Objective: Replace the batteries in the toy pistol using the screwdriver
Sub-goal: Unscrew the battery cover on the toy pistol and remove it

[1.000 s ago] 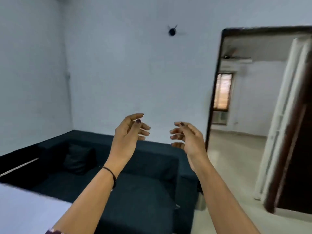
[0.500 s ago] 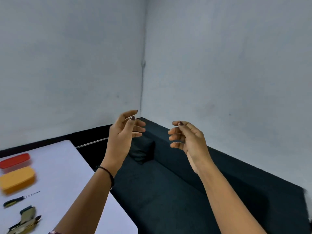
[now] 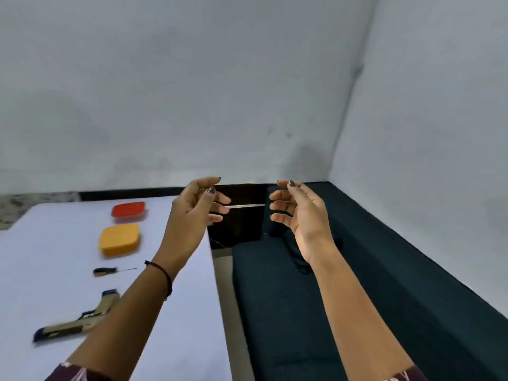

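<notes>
Filling the upper half of the view, pale grey walls meet in a corner toward 1 o'clock. A dark teal sofa takes up the lower right, from 3 to 6 o'clock, running along the right-hand wall. A white tabletop covers the lower left, from 7 to 9 o'clock, with its right edge close beside the sofa.

Two bare forearms rise from the bottom edge toward the centre. Both hands are lifted in the air, apart, palms turned toward each other, fingers loosely curled and holding nothing. The left hand hangs above the far right corner of the tabletop; the right hand hangs above the sofa.

A tan toy pistol with dark ends lies on its side on the tabletop at 8 o'clock, untouched, muzzle toward the left and grip pointing away from the person; the left forearm crosses in front of its right end. Beyond it, at 9 o'clock, sits a yellow lidded container, and just past that a red lidded container. Between the pistol and the yellow container lies the screwdriver, dark-handled, its thin shaft pointing toward 3 o'clock, well apart from both hands. A thin black bracelet circles the left wrist.
</notes>
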